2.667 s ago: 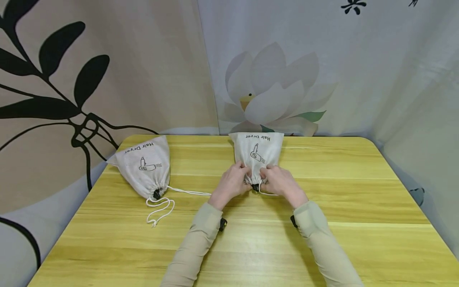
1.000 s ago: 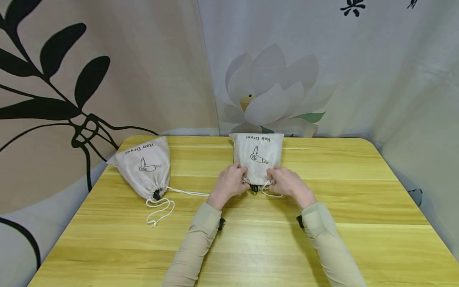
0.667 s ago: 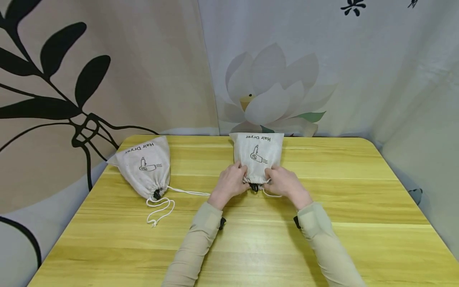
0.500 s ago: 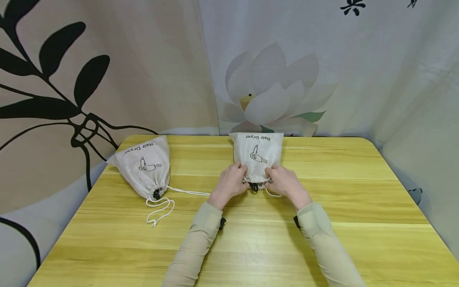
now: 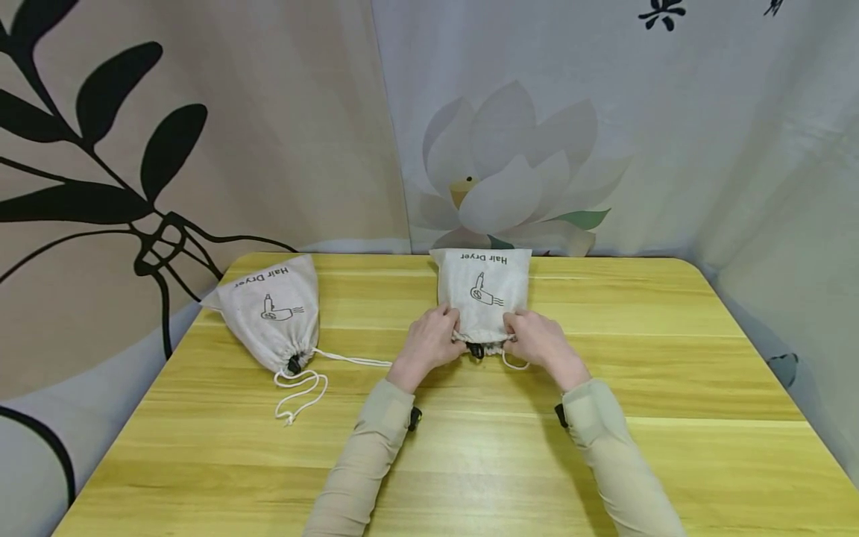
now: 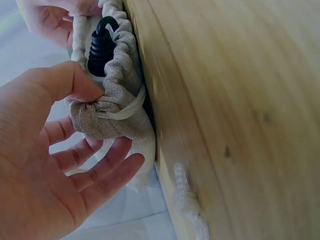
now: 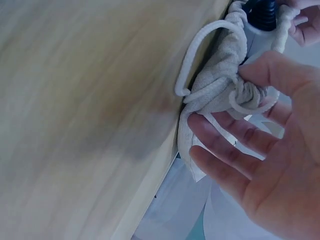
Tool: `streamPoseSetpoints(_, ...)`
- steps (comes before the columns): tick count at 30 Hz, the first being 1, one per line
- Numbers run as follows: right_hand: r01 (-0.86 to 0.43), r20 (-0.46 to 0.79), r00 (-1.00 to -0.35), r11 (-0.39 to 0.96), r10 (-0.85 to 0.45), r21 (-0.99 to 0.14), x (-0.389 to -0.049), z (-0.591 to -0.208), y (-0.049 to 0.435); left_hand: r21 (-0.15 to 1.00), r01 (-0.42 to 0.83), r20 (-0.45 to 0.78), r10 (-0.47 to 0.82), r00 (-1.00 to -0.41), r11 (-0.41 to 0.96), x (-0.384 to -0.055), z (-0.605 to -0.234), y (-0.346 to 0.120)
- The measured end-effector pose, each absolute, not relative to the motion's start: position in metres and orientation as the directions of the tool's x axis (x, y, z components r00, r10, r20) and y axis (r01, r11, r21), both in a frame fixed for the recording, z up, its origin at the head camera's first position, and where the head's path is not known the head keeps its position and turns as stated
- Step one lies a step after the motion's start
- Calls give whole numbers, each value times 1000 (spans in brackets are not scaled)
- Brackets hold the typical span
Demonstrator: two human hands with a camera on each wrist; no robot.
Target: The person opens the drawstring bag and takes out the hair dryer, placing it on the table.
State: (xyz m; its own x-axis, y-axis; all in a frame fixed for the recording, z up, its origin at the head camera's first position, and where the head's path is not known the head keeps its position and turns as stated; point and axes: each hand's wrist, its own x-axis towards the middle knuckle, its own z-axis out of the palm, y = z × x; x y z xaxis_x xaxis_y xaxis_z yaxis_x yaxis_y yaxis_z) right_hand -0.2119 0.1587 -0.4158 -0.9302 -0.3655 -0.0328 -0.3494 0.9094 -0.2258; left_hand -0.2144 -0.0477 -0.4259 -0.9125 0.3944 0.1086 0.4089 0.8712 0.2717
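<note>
A pale drawstring bag [image 5: 485, 298] printed "Hair Dryer" lies at the table's far edge, its gathered mouth toward me. My left hand [image 5: 429, 339] pinches the left side of that mouth between thumb and fingers. On the opposite side my right hand [image 5: 540, 343] pinches the rim near the white drawstring [image 7: 192, 55]. Between them the mouth gapes somewhat, and a black ribbed cord end [image 6: 101, 52] shows inside in the left wrist view. Whatever else the bag contains is hidden.
A second "Hair Dryer" drawstring bag [image 5: 275, 313] lies at the left, its mouth gathered. Its white cords [image 5: 302, 391] trail over the wooden table [image 5: 470, 477], one running toward my left wrist. A printed curtain [image 5: 322, 127] hangs behind the table.
My right hand has moved to the right, with small shifts back and forth, and the bag's mouth is spread wider than at first. My left hand has barely moved. The other bag stays put.
</note>
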Motion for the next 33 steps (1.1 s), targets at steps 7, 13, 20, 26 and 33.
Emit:
streamPoseSetpoints(7, -342, -42, -932, 911, -360, -229, -213, -417, 164, 280, 407, 112, 391, -913, 870, -215, -427, -49)
streamPoseSetpoints(13, -346, -16, -933, 907, -360, -242, -211, -418, 168, 308, 391, 105, 378, -920, 867, -215, -428, -48)
streamPoseSetpoints(20, -318, -46, -938, 907, -344, -276, -214, -418, 173, 295, 390, 95, 380, -920, 872, -215, -428, -46)
streamPoseSetpoints(26, -326, -27, -938, 907, -345, -265, -215, -419, 175, 269, 404, 110, 389, -915, 874, -215, -428, -45)
streamPoseSetpoints(33, -331, 20, -941, 907, -338, -259, -214, -418, 175, 250, 395, 121, 376, -919, 884, -215, -425, -46)
